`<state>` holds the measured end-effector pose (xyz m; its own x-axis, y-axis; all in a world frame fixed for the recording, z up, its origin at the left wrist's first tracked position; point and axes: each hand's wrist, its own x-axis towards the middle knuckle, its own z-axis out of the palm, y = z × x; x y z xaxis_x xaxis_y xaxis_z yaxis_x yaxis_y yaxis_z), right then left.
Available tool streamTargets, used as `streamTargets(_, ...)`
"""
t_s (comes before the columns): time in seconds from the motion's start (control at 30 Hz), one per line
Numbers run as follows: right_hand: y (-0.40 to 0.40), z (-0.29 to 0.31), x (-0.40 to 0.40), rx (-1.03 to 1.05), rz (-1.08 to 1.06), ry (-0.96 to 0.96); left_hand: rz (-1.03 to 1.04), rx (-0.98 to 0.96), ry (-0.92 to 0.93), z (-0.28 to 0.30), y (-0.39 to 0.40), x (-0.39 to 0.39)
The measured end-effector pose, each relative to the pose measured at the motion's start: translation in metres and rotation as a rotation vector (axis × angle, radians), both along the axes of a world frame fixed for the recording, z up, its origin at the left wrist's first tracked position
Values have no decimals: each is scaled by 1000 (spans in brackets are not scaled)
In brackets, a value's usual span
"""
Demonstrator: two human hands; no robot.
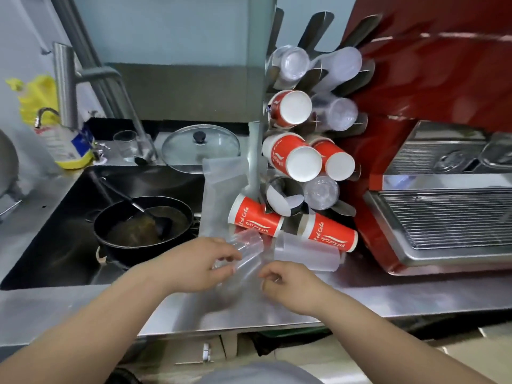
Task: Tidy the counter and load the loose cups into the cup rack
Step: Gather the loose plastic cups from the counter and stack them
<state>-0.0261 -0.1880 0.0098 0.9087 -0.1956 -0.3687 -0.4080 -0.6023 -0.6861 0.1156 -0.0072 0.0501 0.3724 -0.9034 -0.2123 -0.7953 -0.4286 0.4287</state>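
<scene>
A metal cup rack stands at the back of the steel counter, its slots filled with red paper cups and clear plastic cups. Two red paper cups lie loose at its foot, one on the left and one on the right. A frosted cup lies on its side in front of them. My left hand grips a clear plastic cup lying on its side. My right hand pinches the same cup's near end.
A sink on the left holds a black pan with a spatula. A glass lid and a dish soap bottle sit behind it. A red coffee machine with a drip grate stands on the right.
</scene>
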Motion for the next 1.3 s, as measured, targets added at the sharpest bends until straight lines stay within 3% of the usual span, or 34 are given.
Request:
streamTargets(0.2,18,-16,29,271,-290,71,125,-35,-37,-5,-14,40)
streamTargets(0.43,42,-34,50,607,-557,129,183,106,27,-37,-28,50)
streamTargets(0.77,65,-40,56,842,-683,29,293,-5,239,-49,-4,41)
streamTargets(0.93,77,-28,55,660,-684,-50,297,-157,314,-54,21,36)
streamTargets(1.07,85,-24,49,465,-541,-107,380,-226,405,-59,45,28)
streamTargets(1.3,115,-35,46,335,-362,-146,482,-301,483,-72,94,15)
